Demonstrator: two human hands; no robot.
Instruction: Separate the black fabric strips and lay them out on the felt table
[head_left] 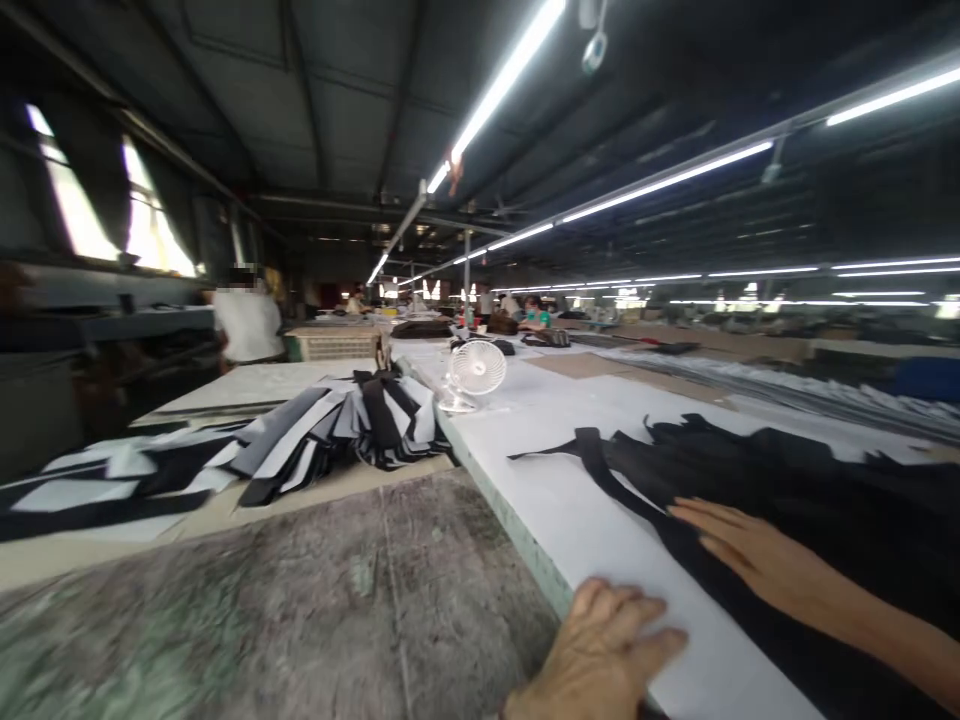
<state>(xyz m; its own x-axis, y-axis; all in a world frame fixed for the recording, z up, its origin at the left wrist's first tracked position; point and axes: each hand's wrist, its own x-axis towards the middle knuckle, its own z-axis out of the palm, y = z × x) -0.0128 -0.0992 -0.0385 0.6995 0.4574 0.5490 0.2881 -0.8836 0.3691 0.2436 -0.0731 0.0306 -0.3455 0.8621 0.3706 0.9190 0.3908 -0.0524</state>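
My right hand (757, 556) lies flat with fingers stretched out on a pile of black fabric pieces (787, 480) spread over a white sheet (570, 500) on a long cutting table. My left hand (607, 650) rests at the near edge of the white sheet, fingers curled loosely over it and holding nothing I can see. A narrow black strip (592, 450) of the fabric runs out to the left of the pile.
A stack of black and white cut pieces (330, 430) lies fanned on the grey worn table (300, 600) to the left. A small white fan (474, 372) stands further back. A person in a white shirt (246, 322) stands at far left; other workers sit far off.
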